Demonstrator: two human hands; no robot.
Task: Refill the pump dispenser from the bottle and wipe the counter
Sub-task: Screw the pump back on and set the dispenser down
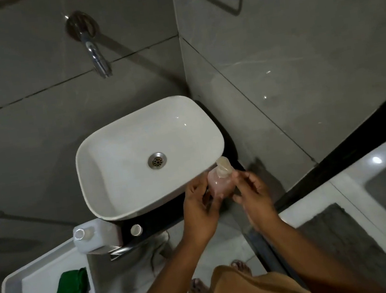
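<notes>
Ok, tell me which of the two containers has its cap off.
The white bottle at the counter's left end: its neck is open and its cap lies beside it. The pink dispenser, held in both hands, has its pump on.

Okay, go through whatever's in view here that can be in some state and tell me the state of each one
pump dispenser: upright, pump on, held in both hands
left hand: grips the dispenser body
right hand: fingers at the pump neck
refill bottle: upright, cap off
bottle cap: lying loose on the counter
faucet: no water running
sink: empty
green cloth: folded, on the tray
</notes>
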